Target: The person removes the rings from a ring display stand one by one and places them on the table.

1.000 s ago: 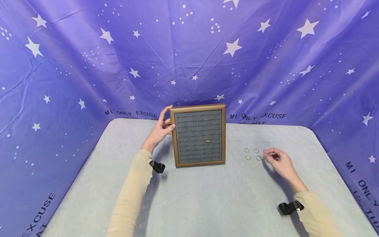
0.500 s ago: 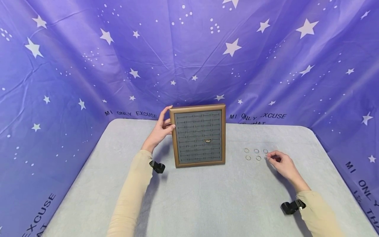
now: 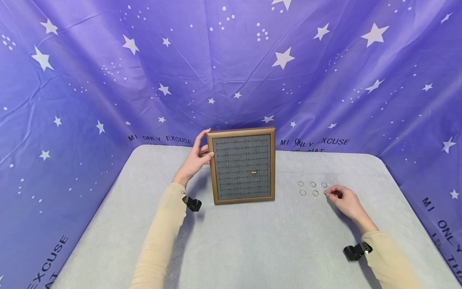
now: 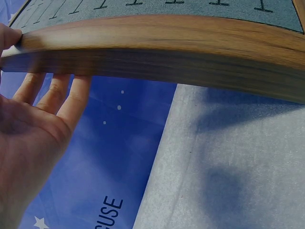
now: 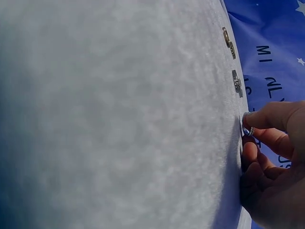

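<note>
A wooden-framed ring display board (image 3: 244,131) with a grey slotted pad stands upright on the table. My left hand (image 3: 193,162) grips its left edge, thumb on the front of the frame and other fingers along the side and behind. One gold ring (image 3: 254,171) sits in a slot right of the pad's middle. My right hand (image 3: 345,202) pinches a silvery ring (image 5: 251,130) between thumb and finger, low at the tabletop. Several other rings lie just left of that hand in two rows, among them a ring (image 3: 324,185) at the upper right and a ring (image 3: 315,193) in the lower row.
A pale grey cloth covers the table (image 3: 274,245). Behind and at both sides hangs a purple curtain (image 3: 231,60) with white stars and lettering. A black wrist camera (image 3: 192,203) is strapped at the left wrist, another black camera (image 3: 355,252) at the right.
My right hand has moved slightly right and down, away from the upper right ring, to the end of the lower row. My left hand and the board have stayed put.
</note>
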The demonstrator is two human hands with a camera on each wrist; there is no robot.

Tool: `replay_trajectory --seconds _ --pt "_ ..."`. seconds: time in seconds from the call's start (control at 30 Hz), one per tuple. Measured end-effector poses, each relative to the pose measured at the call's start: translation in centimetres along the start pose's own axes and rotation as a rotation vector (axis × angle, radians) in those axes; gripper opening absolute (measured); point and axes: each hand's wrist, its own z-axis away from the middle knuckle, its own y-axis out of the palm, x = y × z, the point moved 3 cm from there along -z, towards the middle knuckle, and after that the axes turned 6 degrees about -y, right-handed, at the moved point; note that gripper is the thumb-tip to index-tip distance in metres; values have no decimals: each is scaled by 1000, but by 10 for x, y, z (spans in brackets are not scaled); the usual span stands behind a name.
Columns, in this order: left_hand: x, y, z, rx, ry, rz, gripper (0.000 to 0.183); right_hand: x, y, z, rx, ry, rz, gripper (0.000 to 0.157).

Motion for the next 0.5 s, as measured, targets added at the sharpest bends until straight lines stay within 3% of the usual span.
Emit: replay_trajectory --seconds 0.5 --pt "0 0 0 -1 2 10 77 1 -1 0 -14 5 -17 6"
